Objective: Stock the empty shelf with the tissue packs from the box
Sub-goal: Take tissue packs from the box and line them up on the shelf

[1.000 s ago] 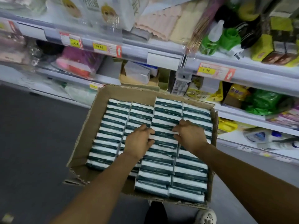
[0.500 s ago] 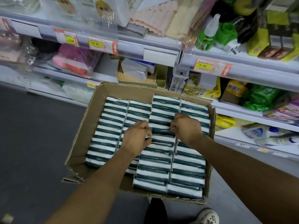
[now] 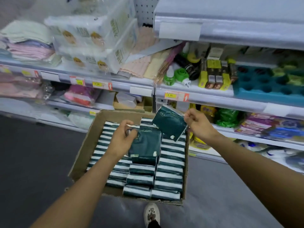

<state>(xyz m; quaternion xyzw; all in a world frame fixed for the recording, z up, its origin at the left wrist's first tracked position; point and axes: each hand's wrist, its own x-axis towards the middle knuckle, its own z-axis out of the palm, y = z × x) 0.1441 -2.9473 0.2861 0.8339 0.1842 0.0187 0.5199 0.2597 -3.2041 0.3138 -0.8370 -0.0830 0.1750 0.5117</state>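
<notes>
A cardboard box [image 3: 85, 145] on the floor holds several rows of dark green and white tissue packs [image 3: 169, 176]. My left hand [image 3: 120, 139] grips one dark green pack [image 3: 145, 146] by its top edge, lifted partly out of the box's middle. My right hand [image 3: 199, 124] pinches a second green pack [image 3: 169, 125] by its corner, tilted in the air above the box's far right side. At the top right a white shelf [image 3: 230, 17] shows a bare surface.
Shelves behind the box carry folded cloths [image 3: 29, 46], a large white tissue bale [image 3: 92, 45], green bottles [image 3: 179, 74], small boxes [image 3: 215, 74] and a teal tray [image 3: 266, 86]. The floor [image 3: 32, 162] is dark grey. My shoe [image 3: 151, 213] stands just below the box.
Both hands have pulled a tissue pack up out of the box; the right one is raised higher and to the right. The view has tilted upward, showing higher shelves.
</notes>
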